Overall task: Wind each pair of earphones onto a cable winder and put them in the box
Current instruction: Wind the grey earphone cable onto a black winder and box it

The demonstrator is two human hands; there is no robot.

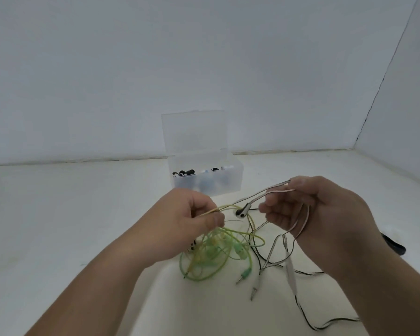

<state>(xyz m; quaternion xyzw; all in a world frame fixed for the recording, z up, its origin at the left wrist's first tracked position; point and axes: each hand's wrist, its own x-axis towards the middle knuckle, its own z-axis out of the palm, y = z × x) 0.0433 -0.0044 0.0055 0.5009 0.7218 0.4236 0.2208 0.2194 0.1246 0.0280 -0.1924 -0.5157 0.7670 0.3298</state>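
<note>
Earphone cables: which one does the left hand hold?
The yellow-green cable, pinched by the left hand; the white-and-black cable runs through the right hand.

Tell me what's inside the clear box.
The open box holds black and white pieces near its rim, probably wound earphones. Its frosted walls blur everything lower down.

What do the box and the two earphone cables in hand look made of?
Box: probably frosted translucent plastic; contents show blurred through its wall, and the raised lid is see-through. Green-yellow cable: soft rubbery sheath, slightly glossy; it lies in loose curls. White cable: similar flexible sheath, dark-striped; it drapes limply from the right hand.
</note>
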